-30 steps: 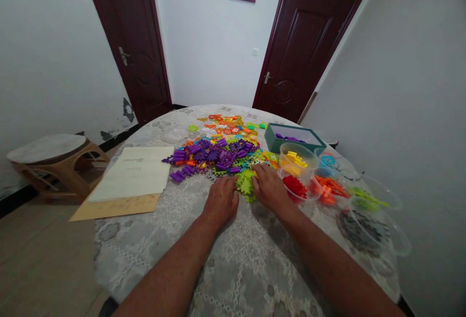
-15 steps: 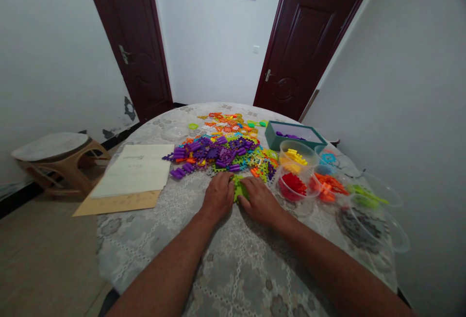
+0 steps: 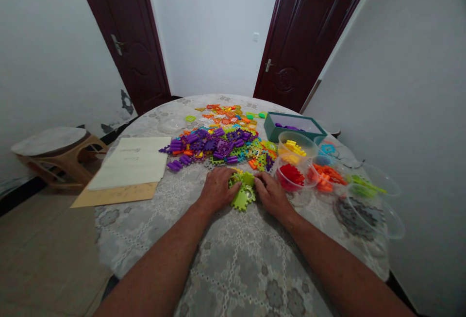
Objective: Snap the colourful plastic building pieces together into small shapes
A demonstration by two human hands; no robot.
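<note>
Lime-green toothed plastic building pieces point(image 3: 241, 200) lie between my hands, near the middle of the table. My left hand point(image 3: 217, 190) grips their left side, its thumb on top and its fingers curled at the far edge. At the right edge, the curled fingers of my right hand point(image 3: 271, 193) pinch the same pieces. A bit of yellow shows at the far edge beside my left fingertips. Just beyond my hands spreads a heap of toothed pieces, with purple ones point(image 3: 222, 147) on top.
Right of my hands stand clear tubs of yellow pieces point(image 3: 293, 148), red pieces point(image 3: 291, 175) and orange pieces point(image 3: 329, 175). Behind them is a green box point(image 3: 269, 129). Grey gears point(image 3: 358, 217) lie far right. Paper sheets point(image 3: 125, 166) rest at the left.
The green pieces, mostly covered by my hands before, now show more fully. My right hand has shifted right to their edge. The view has tilted slightly down.
</note>
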